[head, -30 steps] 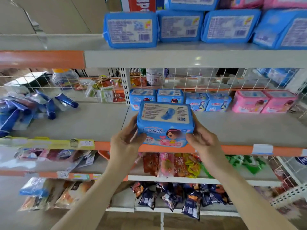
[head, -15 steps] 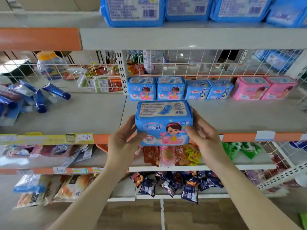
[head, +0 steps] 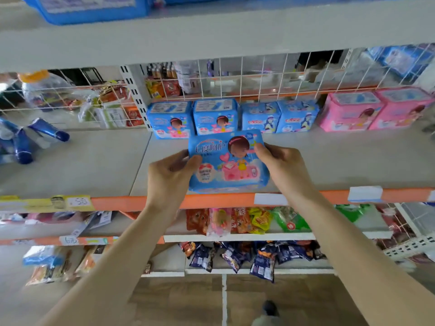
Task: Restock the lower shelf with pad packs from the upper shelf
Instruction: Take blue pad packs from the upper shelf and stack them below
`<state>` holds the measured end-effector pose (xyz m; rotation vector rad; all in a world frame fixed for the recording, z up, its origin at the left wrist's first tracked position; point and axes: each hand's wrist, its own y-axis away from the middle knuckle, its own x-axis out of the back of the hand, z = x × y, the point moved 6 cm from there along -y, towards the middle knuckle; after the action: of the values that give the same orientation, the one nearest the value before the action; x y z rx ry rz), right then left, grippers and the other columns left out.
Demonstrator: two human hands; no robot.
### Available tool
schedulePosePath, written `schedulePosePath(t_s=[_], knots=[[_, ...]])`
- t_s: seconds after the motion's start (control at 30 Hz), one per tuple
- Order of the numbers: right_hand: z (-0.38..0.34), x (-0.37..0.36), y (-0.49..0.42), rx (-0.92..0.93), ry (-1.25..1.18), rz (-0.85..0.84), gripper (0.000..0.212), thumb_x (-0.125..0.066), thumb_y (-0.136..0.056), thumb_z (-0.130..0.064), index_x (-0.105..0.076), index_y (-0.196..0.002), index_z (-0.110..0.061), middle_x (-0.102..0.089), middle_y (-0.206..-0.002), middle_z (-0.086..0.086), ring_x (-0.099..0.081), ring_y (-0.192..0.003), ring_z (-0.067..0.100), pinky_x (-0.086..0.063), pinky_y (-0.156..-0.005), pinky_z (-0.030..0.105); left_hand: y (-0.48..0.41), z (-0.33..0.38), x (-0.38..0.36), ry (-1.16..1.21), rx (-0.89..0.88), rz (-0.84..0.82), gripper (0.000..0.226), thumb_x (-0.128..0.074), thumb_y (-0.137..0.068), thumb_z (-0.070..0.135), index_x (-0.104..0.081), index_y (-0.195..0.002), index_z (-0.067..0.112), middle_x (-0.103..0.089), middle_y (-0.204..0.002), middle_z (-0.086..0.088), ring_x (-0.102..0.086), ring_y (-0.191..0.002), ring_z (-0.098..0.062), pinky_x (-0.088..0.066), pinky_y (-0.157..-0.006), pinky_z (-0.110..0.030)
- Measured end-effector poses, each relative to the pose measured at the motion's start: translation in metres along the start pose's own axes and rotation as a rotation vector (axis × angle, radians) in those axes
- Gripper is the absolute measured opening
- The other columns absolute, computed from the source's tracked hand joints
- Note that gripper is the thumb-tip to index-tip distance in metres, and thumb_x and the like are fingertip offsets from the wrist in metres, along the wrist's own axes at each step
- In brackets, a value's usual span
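A blue pad pack (head: 227, 161) with a cartoon girl on its front is held over the lower shelf (head: 94, 161), just in front of the row at the back. My left hand (head: 170, 172) grips its left edge and my right hand (head: 280, 163) grips its right edge. Behind it stand two matching blue packs (head: 194, 118), then two other blue packs (head: 280, 116) and two pink packs (head: 376, 110). On the upper shelf (head: 211, 34) the bottom of a blue pack (head: 91, 8) shows at the top edge.
Blue tubes (head: 28, 140) lie at the lower shelf's left. A white wire grid (head: 259, 74) backs the shelf. An orange price strip (head: 211, 201) edges its front. Snack bags (head: 235, 222) fill the shelves below.
The pack has moved forward over the lower shelf and tipped so its front face shows instead of its top. The view has dropped, with the upper shelf packs nearly out of sight.
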<state>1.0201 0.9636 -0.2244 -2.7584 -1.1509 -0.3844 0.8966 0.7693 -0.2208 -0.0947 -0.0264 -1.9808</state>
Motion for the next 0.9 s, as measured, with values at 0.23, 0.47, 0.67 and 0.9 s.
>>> schedulePosePath(t_s=[0.23,0.47,0.67,0.9], knots=[[0.020,0.038,-0.044,-0.076,0.111,-0.079,0.049,-0.056,-0.098,-0.043,-0.070,-0.065,-0.011,-0.067,-0.064,0.002,-0.058,-0.061,0.014,-0.040,-0.059,0.028,-0.010,0.005,-0.046,-0.121,0.098,0.126,0.016,-0.079,-0.075,0.032,-0.077,-0.064,0.044,-0.077,-0.076,0.008,-0.075,-0.077,-0.014,-0.062,-0.077,-0.046],[0.029,0.007,-0.063,-0.072,0.083,-0.231,0.051,-0.055,-0.098,-0.042,-0.070,-0.082,0.004,-0.074,-0.085,0.018,-0.069,-0.081,0.035,-0.049,-0.069,0.041,0.000,0.006,-0.024,-0.148,0.096,0.279,0.021,-0.070,-0.088,0.019,-0.075,-0.074,0.035,-0.072,-0.062,0.015,-0.067,-0.057,-0.001,-0.045,-0.045,-0.014],[0.016,-0.035,-0.063,-0.050,0.108,-0.293,0.050,-0.057,-0.094,-0.045,-0.071,-0.077,0.000,-0.075,-0.084,0.016,-0.070,-0.083,0.036,-0.054,-0.078,0.048,-0.008,-0.004,0.023,-0.171,0.146,0.337,0.008,-0.074,-0.081,0.034,-0.079,-0.076,0.037,-0.078,-0.078,0.007,-0.076,-0.075,-0.016,-0.063,-0.075,-0.047],[-0.003,-0.101,-0.062,0.053,0.128,-0.277,0.043,-0.059,-0.078,-0.054,-0.072,-0.085,-0.013,-0.076,-0.083,0.006,-0.072,-0.086,0.028,-0.055,-0.083,0.058,-0.043,-0.029,0.085,-0.078,0.123,0.209,0.034,-0.077,-0.087,0.024,-0.073,-0.120,0.018,-0.078,-0.089,0.007,-0.075,-0.082,-0.010,-0.062,-0.074,-0.033]])
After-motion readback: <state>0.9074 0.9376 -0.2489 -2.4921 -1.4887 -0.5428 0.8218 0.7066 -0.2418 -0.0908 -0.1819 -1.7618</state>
